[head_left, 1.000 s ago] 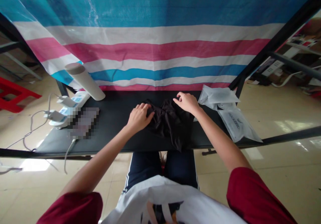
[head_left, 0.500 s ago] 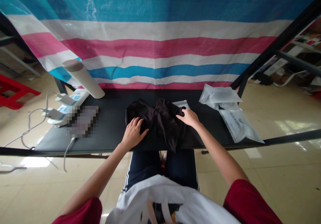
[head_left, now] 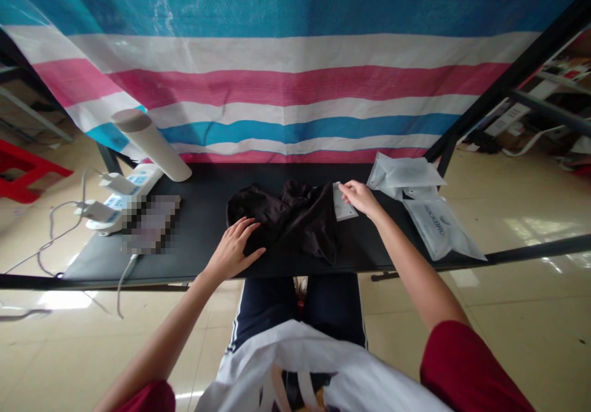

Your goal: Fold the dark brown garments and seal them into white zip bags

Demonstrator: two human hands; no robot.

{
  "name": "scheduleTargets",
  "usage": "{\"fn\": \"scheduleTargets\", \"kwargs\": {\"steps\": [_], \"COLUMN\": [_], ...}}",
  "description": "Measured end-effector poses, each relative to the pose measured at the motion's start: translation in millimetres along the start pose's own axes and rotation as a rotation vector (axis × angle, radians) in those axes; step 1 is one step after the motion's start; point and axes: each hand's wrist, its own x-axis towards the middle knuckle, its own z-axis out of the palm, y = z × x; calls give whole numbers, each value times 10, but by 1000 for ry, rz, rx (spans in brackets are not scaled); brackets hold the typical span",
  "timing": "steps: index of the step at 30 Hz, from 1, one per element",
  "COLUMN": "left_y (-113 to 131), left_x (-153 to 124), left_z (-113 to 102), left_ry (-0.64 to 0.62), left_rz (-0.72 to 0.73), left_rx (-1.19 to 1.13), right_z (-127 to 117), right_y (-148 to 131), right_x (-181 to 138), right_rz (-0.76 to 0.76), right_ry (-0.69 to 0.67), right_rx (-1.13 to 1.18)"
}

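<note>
The left hand is spread wide, fingertips resting on the dark cloth and gripping nothing visible. The right hand is half-curled at a small plastic bag; whether it pinches anything, I cannot tell. The cloth lies rumpled mid-table, its right side beside that bag. The step in hand looks like smoothing the cloth; the next move probably calls for finding its edges and drawing out the folds. The small bag's contents are unclear. Farther right lie at least 2 frosted bags, 1 with print, contents also hidden.
</note>
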Motion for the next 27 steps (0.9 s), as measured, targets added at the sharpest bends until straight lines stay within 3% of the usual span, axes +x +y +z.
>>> {"fn": "scheduleTargets", "kwargs": {"steps": [3,7,10,13,15,20,24,27], "left_y": [-201,-443,-507,-482,-440,-346,-303,-211], "left_x": [-54,-79,-22,137,320,1032,1578,1692], "left_z": [-127,-177,-257,-505,-752,-1342,-1619,-1714], "left_ry": [-18,-62,-117,-82,36,340,437,546], "left_rz": [4,-34,-33,-42,-54,-204,-269,-225], "left_rx": [37,40,55,103,143,107,-63,-175], "right_z": [42,271,418,337,144,-440,-745,-874], "right_y": [-9,-10,32,32,-48,-512,-844,-950], "right_x": [-518,-1065,-1196,-1103,-940,-306,117,116], "right_rz": [-81,-106,-135,-169,-178,-159,-341,-483], "right_ry": [-227,-278,-268,-238,-186,126,258,312], "right_rx": [-289,-490,-502,-303,-60,395,510,487]}}
